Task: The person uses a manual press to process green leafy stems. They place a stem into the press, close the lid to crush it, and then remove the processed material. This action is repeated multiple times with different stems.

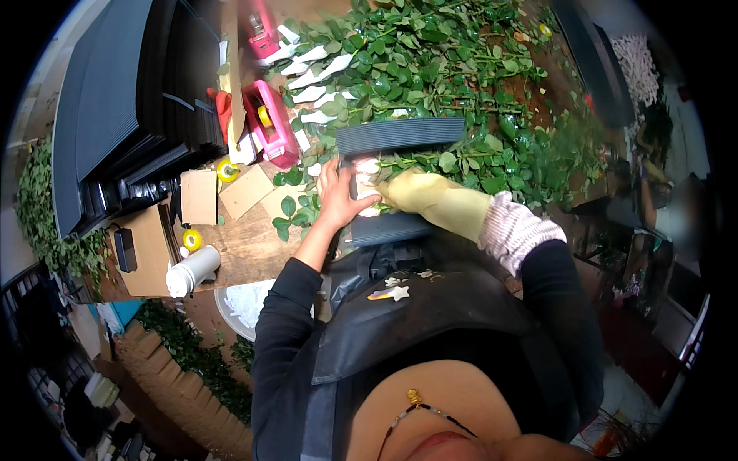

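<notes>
Pale pink-white rose blooms (368, 166) lie in a row between two upright sides of a dark corrugated sheet (400, 136). My left hand (337, 196), bare, is at the left end of the sheet. Its fingers are spread along the outer edge, and the thumb reaches over a bloom. Facing it from the right, my right hand (412, 190) wears a yellow rubber glove. Its fingertips are closed around a rose just behind the bloom, and the glove hides most of that stem. Leafy stems (461, 164) extend to the right of the sheet.
Roses with white-sleeved heads (317, 72) cover the wooden table's far part. Pink tape dispensers (271, 124) stand left of them. A stack of dark corrugated sheets (109, 98) rises at the left. Cardboard pieces (199, 197), tape rolls (227, 171) and a white bottle (193, 271) lie nearer.
</notes>
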`<move>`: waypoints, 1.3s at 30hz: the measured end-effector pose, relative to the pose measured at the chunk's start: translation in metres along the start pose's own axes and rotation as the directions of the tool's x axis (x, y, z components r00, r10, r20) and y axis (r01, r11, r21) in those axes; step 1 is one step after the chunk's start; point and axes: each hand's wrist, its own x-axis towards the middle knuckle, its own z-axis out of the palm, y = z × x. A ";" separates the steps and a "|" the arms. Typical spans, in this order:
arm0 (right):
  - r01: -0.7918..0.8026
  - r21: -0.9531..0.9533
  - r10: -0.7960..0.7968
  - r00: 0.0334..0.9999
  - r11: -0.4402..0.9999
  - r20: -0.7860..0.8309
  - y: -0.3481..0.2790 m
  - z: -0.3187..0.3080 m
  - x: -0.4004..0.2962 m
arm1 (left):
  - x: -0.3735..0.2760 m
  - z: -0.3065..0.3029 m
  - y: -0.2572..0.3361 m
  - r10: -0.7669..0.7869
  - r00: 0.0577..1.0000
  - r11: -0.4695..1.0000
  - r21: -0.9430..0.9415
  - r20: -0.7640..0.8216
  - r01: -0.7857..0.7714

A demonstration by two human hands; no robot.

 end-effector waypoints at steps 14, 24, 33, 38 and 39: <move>-0.012 -0.073 0.000 0.985 0.997 -0.170 0.007 0.013 0.008 | 0.006 0.008 0.015 -0.156 0.988 0.980 -0.129 -0.002 0.155; 0.003 0.319 0.030 0.995 0.948 -0.098 0.041 -0.014 0.007 | -0.001 0.018 0.003 -0.068 0.992 0.990 -0.131 -0.108 0.054; 0.078 0.145 -0.020 0.931 0.986 -0.365 0.040 0.025 0.022 | 0.019 0.021 -0.001 -0.193 0.979 0.975 -0.104 0.057 0.198; -0.024 0.215 0.098 0.935 0.976 -0.341 0.022 0.003 -0.018 | 0.025 0.033 0.004 -0.235 0.965 0.969 -0.106 -0.117 0.223; 0.068 0.344 0.081 0.912 0.936 -0.403 0.018 -0.005 -0.026 | 0.023 0.034 0.000 -0.233 0.965 0.970 -0.092 -0.122 0.223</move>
